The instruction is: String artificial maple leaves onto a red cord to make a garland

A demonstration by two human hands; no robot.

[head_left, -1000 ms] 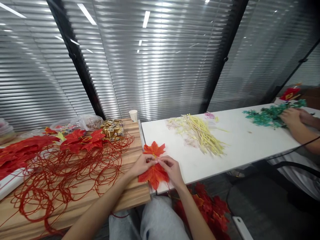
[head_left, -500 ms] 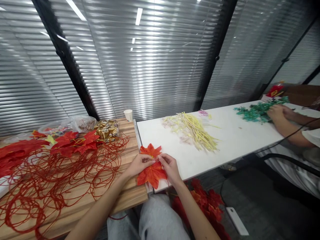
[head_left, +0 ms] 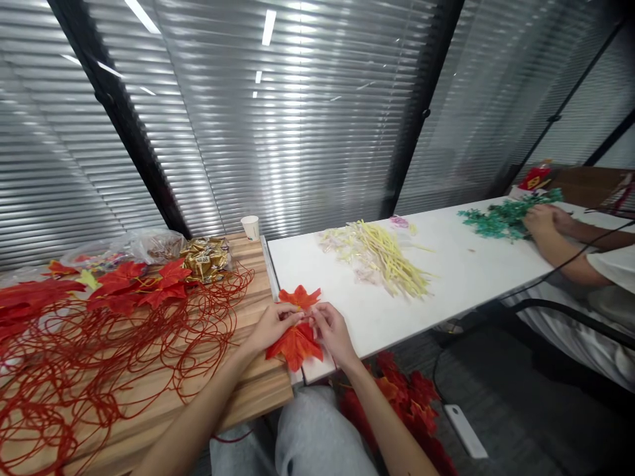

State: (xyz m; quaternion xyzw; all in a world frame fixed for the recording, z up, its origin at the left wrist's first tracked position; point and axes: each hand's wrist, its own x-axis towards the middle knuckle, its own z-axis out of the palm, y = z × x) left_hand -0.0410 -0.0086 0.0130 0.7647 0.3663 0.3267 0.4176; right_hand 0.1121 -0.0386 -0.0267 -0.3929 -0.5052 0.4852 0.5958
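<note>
Two red-orange artificial maple leaves lie where the wooden and white tables meet, the upper leaf (head_left: 299,297) pointing away and the lower leaf (head_left: 296,349) pointing toward me. My left hand (head_left: 272,325) pinches them at the stems, thumb and index finger closed. Fingertips of my right hand (head_left: 331,328) are pressed together right beside that pinch, closed on what looks like a thin red cord; the fingers mostly hide it. On the wooden table, to the left of my hands, a loose tangle of red cord (head_left: 133,357) spreads widely.
More red leaves (head_left: 119,287), gold-wrapped packets (head_left: 205,258) and a paper cup (head_left: 251,228) are on the wooden table. Yellow strips (head_left: 391,258) lie on the white table (head_left: 317,264). Another person's hands (head_left: 543,217) touch green foliage (head_left: 496,221). Red leaves (head_left: 407,396) hang below the table.
My right hand has moved slightly left, its fingertips now meeting my left fingers. The lower leaf has tilted and shifted a little left. The whole view has shifted slightly.
</note>
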